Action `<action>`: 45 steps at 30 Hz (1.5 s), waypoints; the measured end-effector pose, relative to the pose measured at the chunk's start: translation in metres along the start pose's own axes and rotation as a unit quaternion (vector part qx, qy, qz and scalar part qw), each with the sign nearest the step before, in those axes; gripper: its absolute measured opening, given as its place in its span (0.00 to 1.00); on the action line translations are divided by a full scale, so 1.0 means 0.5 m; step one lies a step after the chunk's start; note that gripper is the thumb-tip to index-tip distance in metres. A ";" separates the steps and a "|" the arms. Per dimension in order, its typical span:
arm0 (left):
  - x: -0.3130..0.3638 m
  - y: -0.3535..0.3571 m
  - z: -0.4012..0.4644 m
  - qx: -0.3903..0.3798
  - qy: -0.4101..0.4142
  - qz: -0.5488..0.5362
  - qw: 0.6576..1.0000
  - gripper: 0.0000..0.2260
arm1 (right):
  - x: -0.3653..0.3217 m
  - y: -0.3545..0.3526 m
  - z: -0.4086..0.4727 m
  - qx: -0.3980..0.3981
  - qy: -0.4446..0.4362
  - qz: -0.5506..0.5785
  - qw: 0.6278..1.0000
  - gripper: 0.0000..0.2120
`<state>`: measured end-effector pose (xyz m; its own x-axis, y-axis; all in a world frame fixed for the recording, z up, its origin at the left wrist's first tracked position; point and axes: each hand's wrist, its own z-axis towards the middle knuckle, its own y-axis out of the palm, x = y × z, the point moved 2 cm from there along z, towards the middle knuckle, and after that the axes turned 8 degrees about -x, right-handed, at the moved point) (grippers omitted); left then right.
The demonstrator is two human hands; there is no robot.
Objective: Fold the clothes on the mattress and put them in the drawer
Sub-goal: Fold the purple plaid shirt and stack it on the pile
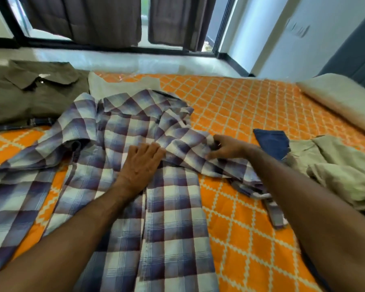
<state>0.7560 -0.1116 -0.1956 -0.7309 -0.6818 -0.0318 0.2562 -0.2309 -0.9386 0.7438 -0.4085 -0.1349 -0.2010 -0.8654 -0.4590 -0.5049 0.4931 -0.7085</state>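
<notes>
Pressing plaid shirt (118, 131) flat, left hand (140, 163); right hand (228, 147) pinching sleeve.

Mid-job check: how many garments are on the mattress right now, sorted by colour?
Plaid blue-and-white shirt: 1
Olive collared shirt: 1
Cream garment, partly covered: 1
Navy garment, partly covered: 1
Khaki garment pile: 1 counted; may be more
Total: 5

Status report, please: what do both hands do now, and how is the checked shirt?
Left hand flat, pressing checked shirt. Right hand pinching its folded-in sleeve side. Shirt spread on mattress, fold unfinished. Nothing in the way.
</notes>
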 end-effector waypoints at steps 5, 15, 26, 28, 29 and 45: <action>0.061 -0.065 0.025 -0.047 0.165 0.026 0.985 0.23 | 0.010 0.031 -0.064 0.103 0.036 0.019 0.994 0.11; 0.128 -0.099 0.000 -0.133 -0.456 -0.709 0.522 0.13 | -0.029 0.029 -0.169 -0.101 0.047 0.316 0.942 0.32; 0.119 -0.085 0.043 0.040 -0.505 -0.653 0.563 0.20 | 0.006 0.128 -0.202 0.015 -0.104 -0.019 0.994 0.16; 0.100 -0.076 0.040 -0.007 -0.494 -0.631 0.598 0.12 | 0.000 0.106 -0.212 -0.005 -0.111 0.037 0.993 0.13; 0.092 -0.075 0.038 -0.039 -0.486 -0.619 0.616 0.09 | -0.006 0.093 -0.218 -0.014 -0.095 0.029 0.995 0.13; 0.090 -0.095 -0.010 -0.083 -0.446 -0.611 0.649 0.19 | -0.020 0.183 -0.368 -0.175 0.062 0.238 0.953 0.30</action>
<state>0.7080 -0.1279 -0.1543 0.3512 -0.2079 0.9129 -0.2961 -0.9496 -0.1023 0.5451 -0.3710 -0.0966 -0.5632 -0.5657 -0.6023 -0.5766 0.7912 -0.2040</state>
